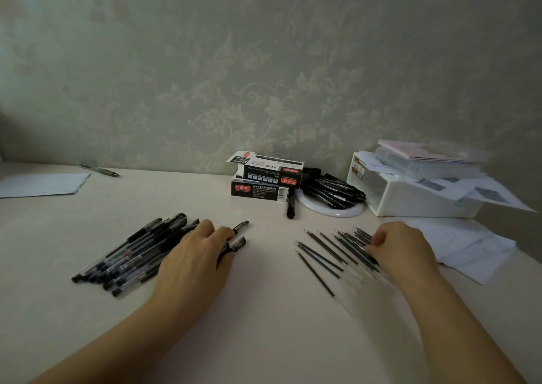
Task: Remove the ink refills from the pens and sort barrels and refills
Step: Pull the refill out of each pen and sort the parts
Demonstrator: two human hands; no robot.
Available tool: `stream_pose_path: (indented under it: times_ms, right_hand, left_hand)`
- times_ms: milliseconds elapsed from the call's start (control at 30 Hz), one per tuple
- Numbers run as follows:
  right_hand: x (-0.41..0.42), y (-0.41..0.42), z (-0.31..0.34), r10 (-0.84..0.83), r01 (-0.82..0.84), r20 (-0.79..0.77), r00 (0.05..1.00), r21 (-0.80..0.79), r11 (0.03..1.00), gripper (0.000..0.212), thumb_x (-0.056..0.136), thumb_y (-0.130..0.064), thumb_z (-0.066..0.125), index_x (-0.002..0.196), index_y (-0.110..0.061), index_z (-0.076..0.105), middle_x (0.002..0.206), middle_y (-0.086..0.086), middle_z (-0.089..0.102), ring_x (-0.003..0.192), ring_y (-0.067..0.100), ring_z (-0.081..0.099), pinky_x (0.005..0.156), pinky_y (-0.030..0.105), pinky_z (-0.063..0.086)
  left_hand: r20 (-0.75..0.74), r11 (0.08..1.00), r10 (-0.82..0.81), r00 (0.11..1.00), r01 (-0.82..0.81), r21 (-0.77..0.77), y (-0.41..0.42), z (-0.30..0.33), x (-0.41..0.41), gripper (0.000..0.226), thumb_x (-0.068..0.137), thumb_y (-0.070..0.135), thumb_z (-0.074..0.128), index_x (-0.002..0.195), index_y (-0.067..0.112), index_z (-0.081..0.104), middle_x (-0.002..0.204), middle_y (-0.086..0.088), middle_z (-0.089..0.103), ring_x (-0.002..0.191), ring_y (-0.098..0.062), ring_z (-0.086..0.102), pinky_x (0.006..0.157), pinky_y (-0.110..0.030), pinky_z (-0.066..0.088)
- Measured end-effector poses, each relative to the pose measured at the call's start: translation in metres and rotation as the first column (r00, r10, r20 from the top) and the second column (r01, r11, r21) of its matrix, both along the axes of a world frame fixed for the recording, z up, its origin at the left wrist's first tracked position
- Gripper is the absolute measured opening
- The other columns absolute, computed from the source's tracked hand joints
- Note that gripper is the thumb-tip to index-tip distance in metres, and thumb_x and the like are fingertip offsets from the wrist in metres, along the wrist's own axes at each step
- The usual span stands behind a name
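A pile of black-capped clear pens [137, 251] lies at the left on the pale table [264, 310]. My left hand [196, 257] lies palm down at the pile's right end, fingers curled over two pens [239, 234] whose ends stick out past my thumb. At the right, several thin dark ink refills [328, 251] lie spread in a fan. Over the fan's right side is my right hand [401, 251], its fingertips bent down and pinching a refill [365, 238] there. My hands hide what lies under the palms.
Two stacked black pen boxes [264, 180] stand at the back centre, with a loose black marker [291, 206] in front. A white plate [331, 210] holds several black markers. A white storage box [410, 196] and papers [469, 246] sit at the right, and a sheet [44, 184] and a pen [99, 170] at the far left.
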State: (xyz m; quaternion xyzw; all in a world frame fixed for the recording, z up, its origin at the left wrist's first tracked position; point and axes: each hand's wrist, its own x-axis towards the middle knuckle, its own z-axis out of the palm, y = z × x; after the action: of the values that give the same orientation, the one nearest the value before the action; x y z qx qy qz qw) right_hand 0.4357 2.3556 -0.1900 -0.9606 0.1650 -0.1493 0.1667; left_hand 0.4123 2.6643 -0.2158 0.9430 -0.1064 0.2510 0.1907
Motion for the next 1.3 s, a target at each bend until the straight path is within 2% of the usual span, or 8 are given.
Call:
stream_pose_path:
  times_ms: [400,533,600,767,867,967,1133,1300]
  right_hand:
    - [0.002,0.010,-0.002,0.016,-0.022,-0.097,0.995,-0.057,0.998,0.017,0.093,-0.024,0.063,0.091,-0.007,0.065,0.090,0.008,0.066,0.084,0.025,0.062,0.073,0.034,0.053]
    - [-0.005,0.030,0.024,0.119,-0.108,0.155,0.981,-0.077,0.991,0.013,0.096,-0.023,0.060,0.091,-0.014,0.067,0.086,0.001,0.067,0.074,0.015,0.060,0.059,0.027,0.043]
    - [-0.009,0.053,0.039,0.231,-0.278,0.307,0.923,0.120,0.953,0.007,0.093,-0.026,0.063,0.088,-0.022,0.066,0.079,-0.011,0.065,0.070,0.004,0.059,0.057,0.017,0.039]
    - [-0.004,0.116,0.030,0.316,-0.468,0.378,0.870,0.835,0.290,0.013,0.096,-0.012,0.058,0.099,-0.004,0.068,0.081,0.006,0.069,0.061,0.006,0.057,0.056,0.016,0.047]
    - [-0.005,0.131,0.002,0.315,-0.325,0.301,0.900,0.945,0.027,0.014,0.097,-0.009,0.056,0.105,0.001,0.062,0.089,0.015,0.068,0.069,0.014,0.063,0.063,0.023,0.053]
    - [-0.008,0.135,-0.016,0.335,-0.286,0.304,0.892,0.953,-0.104,0.009,0.095,-0.005,0.057,0.100,0.002,0.061,0.091,0.019,0.071,0.078,0.022,0.071,0.067,0.024,0.056]
    - [-0.011,0.136,-0.024,0.456,-0.456,0.372,0.808,0.886,0.085,0.011,0.093,-0.018,0.063,0.093,-0.009,0.070,0.081,0.008,0.071,0.075,0.016,0.065,0.072,0.023,0.052]
    - [-0.012,0.137,-0.025,0.505,-0.515,0.364,0.783,0.834,0.197,0.015,0.094,-0.024,0.062,0.083,-0.018,0.071,0.070,0.002,0.065,0.061,0.008,0.053,0.059,0.017,0.044]
  left_hand:
    - [0.044,0.992,-0.104,0.994,0.107,-0.063,-0.004,0.003,-0.007,0.023,0.089,0.033,0.061,0.110,0.028,0.066,0.089,0.012,0.049,0.077,-0.012,0.053,0.059,-0.033,0.050]
    - [0.085,0.981,-0.123,0.989,0.134,-0.142,-0.005,0.004,-0.007,0.014,0.089,0.033,0.062,0.099,0.027,0.069,0.083,0.012,0.051,0.071,-0.010,0.053,0.060,-0.035,0.050]
    - [0.090,0.969,-0.135,0.987,0.151,-0.198,-0.005,0.003,-0.006,0.012,0.089,0.034,0.061,0.094,0.027,0.069,0.080,0.012,0.053,0.067,-0.009,0.052,0.060,-0.030,0.048]
    - [0.069,0.926,-0.180,0.981,0.192,-0.326,-0.001,0.003,-0.003,0.031,0.093,0.047,0.043,0.078,0.028,0.062,0.067,0.014,0.056,0.068,-0.004,0.054,0.060,-0.015,0.038]
    - [0.069,0.912,-0.216,0.974,0.226,-0.342,-0.001,0.006,-0.003,0.042,0.093,0.053,0.032,0.075,0.024,0.057,0.063,0.010,0.055,0.065,-0.007,0.054,0.057,-0.021,0.037]
    - [0.031,0.950,-0.231,0.972,0.233,-0.208,-0.002,0.005,-0.005,0.038,0.090,0.059,0.035,0.093,0.031,0.061,0.080,0.013,0.063,0.072,-0.005,0.059,0.061,-0.026,0.045]
    - [0.010,0.959,-0.271,0.962,0.271,-0.079,-0.003,0.004,-0.006,0.022,0.098,0.039,0.040,0.107,0.029,0.058,0.095,0.012,0.056,0.080,-0.012,0.057,0.069,-0.036,0.048]
    - [-0.048,0.952,-0.297,0.954,0.292,-0.091,-0.002,0.003,-0.006,0.021,0.097,0.042,0.037,0.088,0.028,0.048,0.081,0.011,0.045,0.068,-0.010,0.045,0.062,-0.033,0.041]
